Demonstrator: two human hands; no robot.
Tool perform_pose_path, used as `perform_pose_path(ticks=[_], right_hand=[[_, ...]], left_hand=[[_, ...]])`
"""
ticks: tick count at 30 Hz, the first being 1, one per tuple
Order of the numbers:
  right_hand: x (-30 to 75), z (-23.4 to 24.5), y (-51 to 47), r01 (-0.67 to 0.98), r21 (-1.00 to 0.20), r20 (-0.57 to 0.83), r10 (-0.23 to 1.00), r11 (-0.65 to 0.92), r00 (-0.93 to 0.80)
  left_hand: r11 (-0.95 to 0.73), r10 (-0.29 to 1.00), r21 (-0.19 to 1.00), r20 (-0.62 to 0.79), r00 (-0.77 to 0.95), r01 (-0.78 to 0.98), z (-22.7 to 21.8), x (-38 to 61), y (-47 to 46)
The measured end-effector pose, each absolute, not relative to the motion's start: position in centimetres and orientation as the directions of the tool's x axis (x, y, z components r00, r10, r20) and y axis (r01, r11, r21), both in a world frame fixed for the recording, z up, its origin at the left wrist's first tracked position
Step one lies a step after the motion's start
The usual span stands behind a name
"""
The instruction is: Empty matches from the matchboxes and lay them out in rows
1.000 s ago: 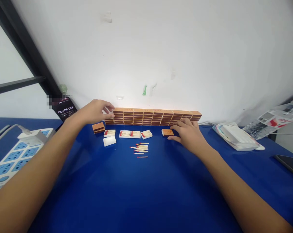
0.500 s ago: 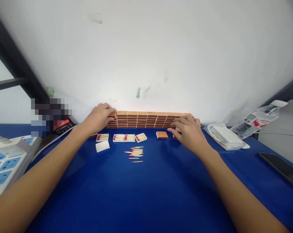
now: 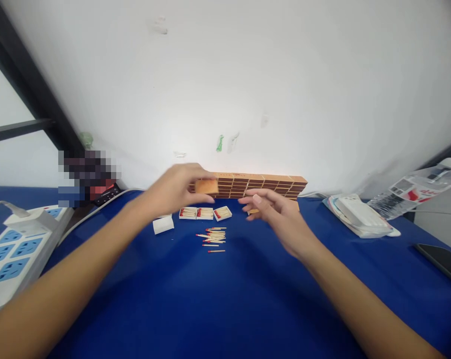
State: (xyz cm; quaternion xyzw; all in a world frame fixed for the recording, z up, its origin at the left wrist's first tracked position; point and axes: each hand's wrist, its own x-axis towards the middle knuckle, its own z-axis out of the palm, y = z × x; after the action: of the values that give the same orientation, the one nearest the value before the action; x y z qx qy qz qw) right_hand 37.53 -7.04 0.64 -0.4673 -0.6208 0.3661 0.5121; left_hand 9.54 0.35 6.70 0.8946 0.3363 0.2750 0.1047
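Note:
My left hand (image 3: 176, 189) is raised above the blue table (image 3: 210, 299) and pinches an orange matchbox (image 3: 206, 186) between thumb and fingers. My right hand (image 3: 274, 214) hovers just right of it with fingers spread and nothing in it. Behind both hands a long stack of matchboxes (image 3: 263, 185) lines the wall. Open trays of red-tipped matches (image 3: 205, 213) lie below the left hand, and a loose pile of matches (image 3: 213, 237) lies in front of them. A white empty tray (image 3: 163, 224) sits to their left.
A white and blue power strip (image 3: 12, 249) lies at the left edge. A dark device with a red part (image 3: 106, 192) leans by the wall. Plastic-wrapped packets (image 3: 360, 214) and a clear bag (image 3: 412, 189) sit at the right, and a dark phone (image 3: 440, 257) lies at the right edge.
My left hand has lifted a matchbox off the left end of the stack and carried it right. My right hand has left the stack's right end and moved left, fingers opening.

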Motion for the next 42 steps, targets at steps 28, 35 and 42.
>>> perform_pose_path(ticks=[28, 35, 42], right_hand=[[35.9, -1.5, -6.7, -0.113, -0.994, -0.018, 0.987, 0.000, 0.160], [37.6, -0.4, -6.2, -0.024, -0.996, 0.079, 0.946, 0.091, 0.315], [38.4, -0.3, -5.6, -0.036, -0.993, 0.090, 0.929, 0.110, 0.358]], left_hand=[[-0.706, 0.695, 0.475, 0.322, 0.643, 0.525, 2.9, 12.5, -0.9], [-0.697, 0.698, 0.350, 0.136, 0.703, 0.625, 5.2, 9.8, 0.0], [-0.651, 0.757, 0.312, 0.204, 0.621, 0.691, 6.8, 5.8, 1.2]])
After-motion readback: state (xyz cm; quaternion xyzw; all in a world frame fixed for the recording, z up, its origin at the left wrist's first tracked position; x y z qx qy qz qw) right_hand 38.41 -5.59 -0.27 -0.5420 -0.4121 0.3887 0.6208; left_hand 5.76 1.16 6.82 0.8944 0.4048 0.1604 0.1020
